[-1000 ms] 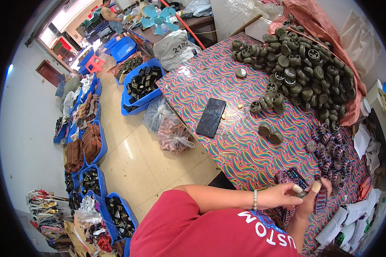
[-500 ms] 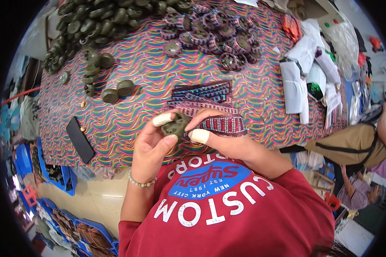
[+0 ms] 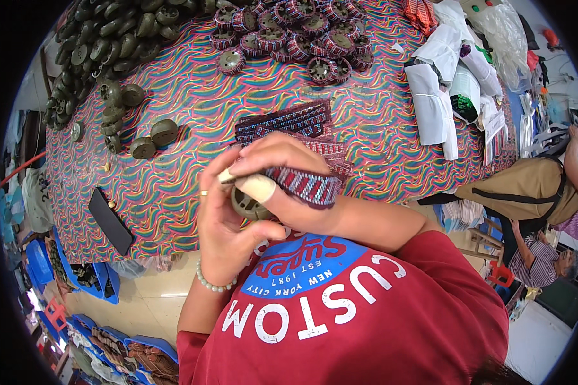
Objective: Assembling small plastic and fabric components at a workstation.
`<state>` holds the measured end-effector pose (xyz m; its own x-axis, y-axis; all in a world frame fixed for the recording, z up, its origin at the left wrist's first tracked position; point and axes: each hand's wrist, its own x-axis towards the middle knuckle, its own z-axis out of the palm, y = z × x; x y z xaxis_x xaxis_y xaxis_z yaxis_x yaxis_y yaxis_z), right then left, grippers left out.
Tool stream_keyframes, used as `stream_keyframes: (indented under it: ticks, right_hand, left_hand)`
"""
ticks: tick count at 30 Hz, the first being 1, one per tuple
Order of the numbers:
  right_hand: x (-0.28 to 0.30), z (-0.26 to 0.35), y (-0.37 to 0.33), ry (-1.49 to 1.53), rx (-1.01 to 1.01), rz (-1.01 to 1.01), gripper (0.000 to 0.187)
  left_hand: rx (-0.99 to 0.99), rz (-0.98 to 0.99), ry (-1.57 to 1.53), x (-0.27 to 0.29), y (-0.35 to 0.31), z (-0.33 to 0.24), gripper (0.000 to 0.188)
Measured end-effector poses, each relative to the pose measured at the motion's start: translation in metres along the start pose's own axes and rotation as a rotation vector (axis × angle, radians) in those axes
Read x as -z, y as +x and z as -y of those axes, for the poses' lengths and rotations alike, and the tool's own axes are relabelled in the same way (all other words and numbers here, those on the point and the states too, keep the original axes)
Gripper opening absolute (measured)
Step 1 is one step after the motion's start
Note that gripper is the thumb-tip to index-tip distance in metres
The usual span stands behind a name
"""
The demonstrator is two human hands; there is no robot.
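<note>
Between the fingers of my left hand (image 3: 219, 237) sits a round olive-green disc (image 3: 248, 206), recessed like a small wheel. My right hand (image 3: 298, 204) reaches across its far side and pinches a dark red beaded trim strip (image 3: 309, 186), the strip's free part curving out to the right. Pale finger covers wrap some fingertips. The strip's pinched end is hidden, so I cannot tell how far it lies round the disc. Just beyond my hands lies a stack of similar beaded strips (image 3: 289, 122).
Bare olive discs (image 3: 125, 32) heap at the far left, with a few loose discs (image 3: 164, 132) nearer. Trim-wrapped discs (image 3: 302, 40) pile at the far middle. White wrapped bundles (image 3: 427, 102) lie right, a black phone (image 3: 110, 221) left. Another person (image 3: 539, 260) sits beyond the table.
My right hand has moved left and over the disc, bringing the strip to its far side. The disc now sits lower between my hands, its recessed face partly showing. The whole view has shifted slightly.
</note>
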<state>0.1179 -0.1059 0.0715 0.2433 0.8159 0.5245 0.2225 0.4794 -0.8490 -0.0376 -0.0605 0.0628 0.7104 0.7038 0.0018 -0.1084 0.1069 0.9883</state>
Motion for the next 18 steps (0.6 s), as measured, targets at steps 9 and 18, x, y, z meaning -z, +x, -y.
stream_keyframes:
  ticks: [9,18]
  right_hand:
    - [0.030,0.015,0.007,-0.027,-0.112,0.060,0.016]
    - [0.026,0.024,-0.008,0.334,-0.890,0.157,0.014]
  left_hand:
    - [0.048,-0.121,-0.243,0.010,-0.001,-0.007,0.063]
    - [0.079,-0.076,-0.154,0.019,0.000,-0.008,0.060]
